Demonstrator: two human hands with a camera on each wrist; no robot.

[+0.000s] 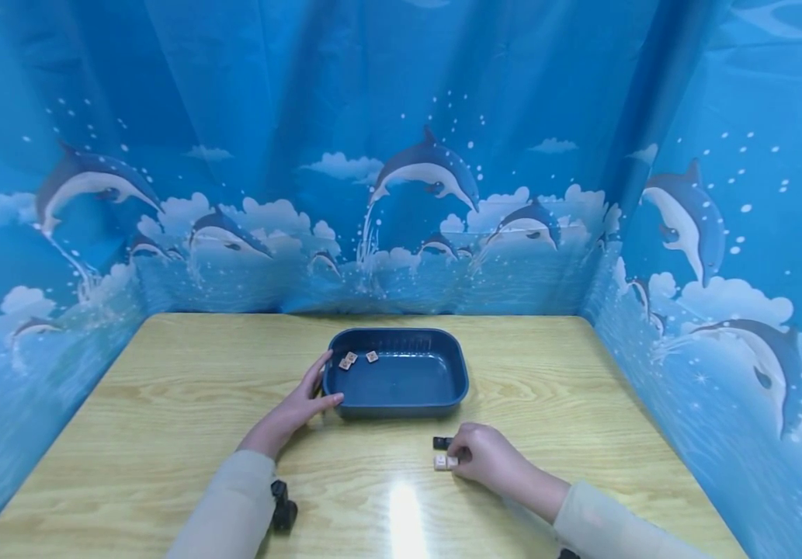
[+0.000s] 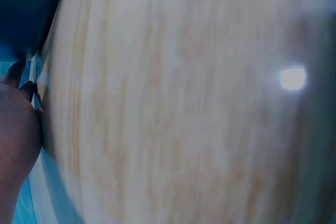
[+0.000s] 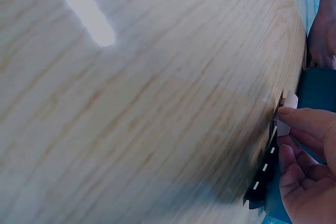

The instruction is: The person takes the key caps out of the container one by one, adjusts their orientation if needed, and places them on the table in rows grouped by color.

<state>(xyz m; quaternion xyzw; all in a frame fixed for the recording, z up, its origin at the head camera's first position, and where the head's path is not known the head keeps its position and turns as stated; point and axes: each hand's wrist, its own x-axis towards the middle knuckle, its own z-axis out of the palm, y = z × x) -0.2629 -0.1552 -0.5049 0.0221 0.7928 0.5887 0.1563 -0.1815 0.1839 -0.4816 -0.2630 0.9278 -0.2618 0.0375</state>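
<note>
White keycap in right hand, tray rim beyond, tabletop between

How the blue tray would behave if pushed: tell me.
The blue tray looks like moulded plastic, so it is probably stiff and light for its size. Wide and low, it would likely slide rather than tip. The three small pale pieces lying inside might shift.
</note>
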